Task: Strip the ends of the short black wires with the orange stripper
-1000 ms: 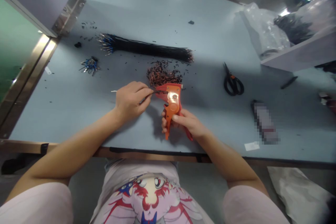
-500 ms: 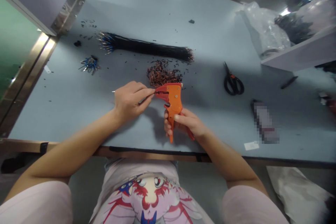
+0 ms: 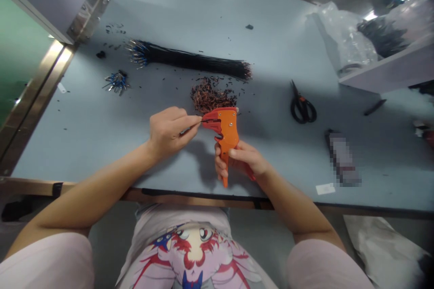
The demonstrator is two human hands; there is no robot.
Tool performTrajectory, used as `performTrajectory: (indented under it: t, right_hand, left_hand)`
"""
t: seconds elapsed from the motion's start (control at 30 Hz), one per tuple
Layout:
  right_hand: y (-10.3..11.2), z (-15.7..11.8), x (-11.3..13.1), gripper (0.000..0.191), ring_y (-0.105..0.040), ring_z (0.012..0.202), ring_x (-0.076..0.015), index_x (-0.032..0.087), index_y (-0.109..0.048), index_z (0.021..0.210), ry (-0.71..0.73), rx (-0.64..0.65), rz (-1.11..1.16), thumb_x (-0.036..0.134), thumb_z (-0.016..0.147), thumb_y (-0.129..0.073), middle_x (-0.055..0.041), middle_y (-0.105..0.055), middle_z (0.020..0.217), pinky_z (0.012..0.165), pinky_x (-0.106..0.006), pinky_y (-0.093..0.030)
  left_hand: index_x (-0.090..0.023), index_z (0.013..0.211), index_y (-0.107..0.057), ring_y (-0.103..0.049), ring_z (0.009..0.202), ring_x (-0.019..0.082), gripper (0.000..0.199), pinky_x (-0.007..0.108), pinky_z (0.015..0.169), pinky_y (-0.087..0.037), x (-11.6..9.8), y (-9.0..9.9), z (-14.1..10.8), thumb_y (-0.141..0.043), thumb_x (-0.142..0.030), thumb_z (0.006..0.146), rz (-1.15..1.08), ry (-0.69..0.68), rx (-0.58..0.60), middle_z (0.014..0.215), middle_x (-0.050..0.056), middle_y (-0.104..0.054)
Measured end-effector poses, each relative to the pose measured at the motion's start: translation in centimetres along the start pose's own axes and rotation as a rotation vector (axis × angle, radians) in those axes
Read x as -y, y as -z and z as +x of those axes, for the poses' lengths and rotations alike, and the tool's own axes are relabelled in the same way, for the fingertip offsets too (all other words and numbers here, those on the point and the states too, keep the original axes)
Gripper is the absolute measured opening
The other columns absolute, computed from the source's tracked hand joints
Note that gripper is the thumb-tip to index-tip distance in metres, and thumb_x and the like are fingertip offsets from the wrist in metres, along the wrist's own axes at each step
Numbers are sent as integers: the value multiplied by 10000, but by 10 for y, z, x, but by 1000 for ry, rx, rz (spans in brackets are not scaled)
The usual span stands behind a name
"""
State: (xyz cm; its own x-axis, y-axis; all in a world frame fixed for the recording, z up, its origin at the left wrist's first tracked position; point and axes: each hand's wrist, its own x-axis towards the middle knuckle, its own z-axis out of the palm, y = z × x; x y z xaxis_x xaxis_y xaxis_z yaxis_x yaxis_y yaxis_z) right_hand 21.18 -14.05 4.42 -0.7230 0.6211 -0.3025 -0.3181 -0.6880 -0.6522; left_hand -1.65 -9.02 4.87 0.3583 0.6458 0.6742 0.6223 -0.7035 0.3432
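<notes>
- Left hand [image 3: 173, 130] pinches 1 black wire [image 3: 202, 120] at the wire stripper's red nose.
- Right hand [image 3: 247, 158] grips the orange wire stripper [image 3: 229, 132], mid-table, on the near side of the clippings [image 3: 210, 95].
- Wire bundle [image 3: 195, 60]: farther back.
- Scissors [image 3: 303, 107]: right of the wire stripper, on the table [image 3: 278, 49].

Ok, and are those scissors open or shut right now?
Shut, it appears. The blades of the scissors come together in a single narrow point, and their black handle loops lie close together.
</notes>
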Motion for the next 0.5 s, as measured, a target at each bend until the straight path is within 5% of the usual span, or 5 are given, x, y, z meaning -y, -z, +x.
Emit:
performTrajectory:
  t: [0.5]
  right_hand:
    - [1, 1, -4, 278, -590, 584, -132, 139, -550, 944, 11, 7, -33, 381, 859, -655, 3, -563, 695, 597, -342, -557]
  left_hand:
    - [-213, 789, -688, -444, 499, 102, 184, 249, 537, -347, -1, -1, 1, -539, -261, 886, -16, 35, 43, 501, -30, -504]
